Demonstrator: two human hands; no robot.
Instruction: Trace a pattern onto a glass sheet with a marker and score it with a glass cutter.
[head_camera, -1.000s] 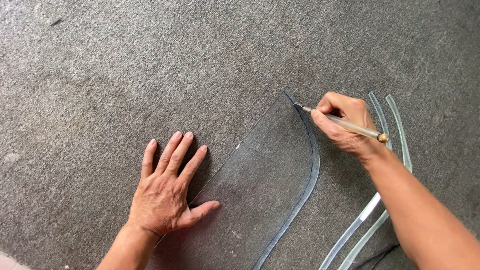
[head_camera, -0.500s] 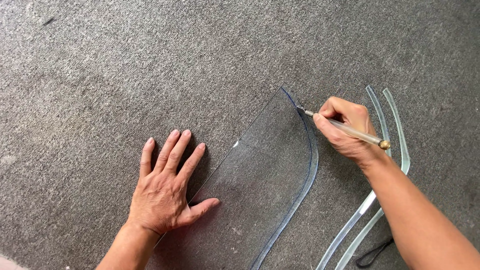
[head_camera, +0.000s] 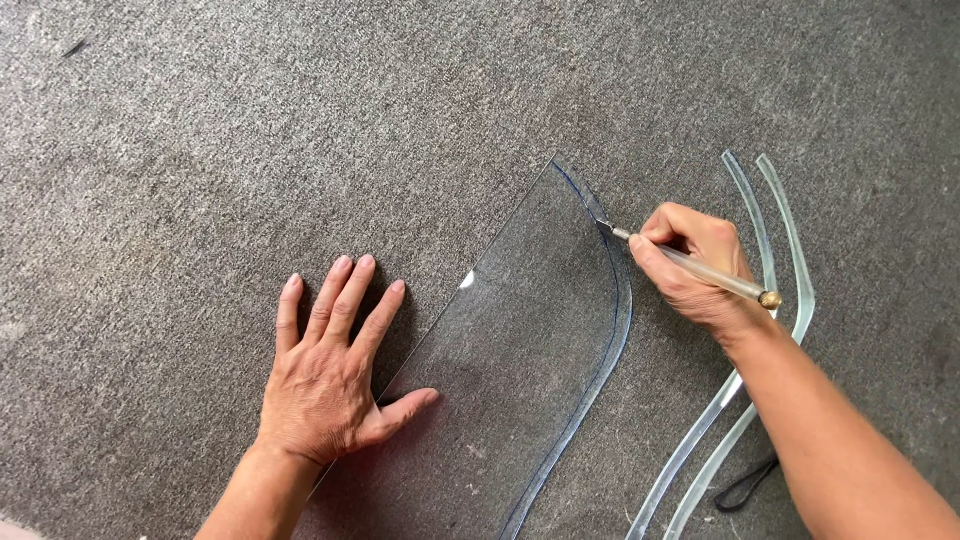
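A clear glass sheet with a curved blue line drawn along its right edge lies flat on grey carpet. My left hand presses flat with fingers spread, the palm beside the sheet's left edge and the thumb resting on the glass. My right hand grips a pen-like glass cutter with a brass end. Its tip touches the glass on the blue line, partway down the upper right curve.
Two thin curved glass strips lie on the carpet right of the sheet, partly under my right forearm. A small black loop sits near the lower right. Grey carpet covers the whole surface.
My right hand has drawn the cutter tip down along the blue curve from the sheet's top corner. The left hand has stayed in place.
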